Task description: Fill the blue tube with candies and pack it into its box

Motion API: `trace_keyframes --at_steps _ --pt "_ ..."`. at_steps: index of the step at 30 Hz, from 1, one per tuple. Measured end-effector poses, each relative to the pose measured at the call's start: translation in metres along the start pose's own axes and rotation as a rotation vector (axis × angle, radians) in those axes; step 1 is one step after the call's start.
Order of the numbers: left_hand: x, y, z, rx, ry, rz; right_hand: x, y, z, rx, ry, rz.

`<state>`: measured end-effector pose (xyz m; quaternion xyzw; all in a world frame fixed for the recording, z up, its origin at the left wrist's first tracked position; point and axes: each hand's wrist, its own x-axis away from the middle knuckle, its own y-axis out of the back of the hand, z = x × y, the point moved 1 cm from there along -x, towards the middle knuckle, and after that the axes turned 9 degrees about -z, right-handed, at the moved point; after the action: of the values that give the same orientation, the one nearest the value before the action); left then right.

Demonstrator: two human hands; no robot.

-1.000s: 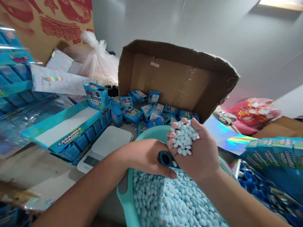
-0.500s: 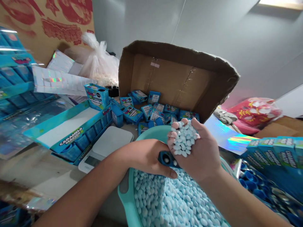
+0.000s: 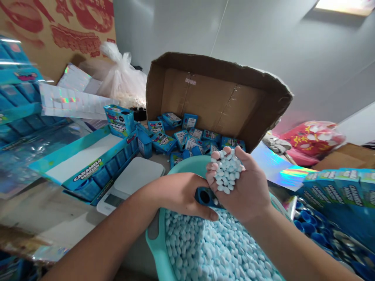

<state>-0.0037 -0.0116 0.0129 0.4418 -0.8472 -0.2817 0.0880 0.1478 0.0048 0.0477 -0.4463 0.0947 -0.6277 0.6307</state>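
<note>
My left hand (image 3: 187, 197) grips a small blue candy box (image 3: 207, 196) over the tub, its round dark opening turned up towards me. Palm up, my right hand (image 3: 249, 187) is cupped around a heap of pale blue candies (image 3: 226, 171), its fingers curled at the heap's far edge. The two hands meet at the box, and a candy or two sits by the box's edge. Below them a turquoise tub (image 3: 159, 249) holds a deep mass of the same candies. The underside of the box is hidden by my left hand.
A white scale (image 3: 140, 175) stands left of the tub, beside a blue display tray (image 3: 79, 160) bearing one upright box. Several small boxes lie before an open cardboard carton (image 3: 211, 97). Blue caps (image 3: 310, 224) and a blue display box (image 3: 340, 195) are at right.
The white candy seen in the box's opening is gone from view, leaving the hole dark. Both hands keep nearly the same place; the view shifts slightly.
</note>
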Motion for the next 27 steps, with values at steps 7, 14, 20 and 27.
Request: trace_keyframes --at_steps 7,14,20,27 --pt "-0.0003 -0.0008 0.0003 -0.019 -0.011 -0.009 -0.0020 -0.0002 -0.0003 -0.002 -0.021 -0.013" --pt "0.0002 -0.0012 0.0007 -0.008 -0.028 -0.007 -0.0031 -0.0010 -0.0013 0.003 -0.009 -0.010" --pt "0.0001 -0.0018 0.0012 -0.002 -0.043 -0.017 -0.0020 0.0018 0.0002 0.001 -0.012 0.005" --pt "0.0004 -0.0019 -0.0011 -0.054 -0.028 -0.035 -0.0045 0.0018 -0.0003 0.002 -0.030 0.010"
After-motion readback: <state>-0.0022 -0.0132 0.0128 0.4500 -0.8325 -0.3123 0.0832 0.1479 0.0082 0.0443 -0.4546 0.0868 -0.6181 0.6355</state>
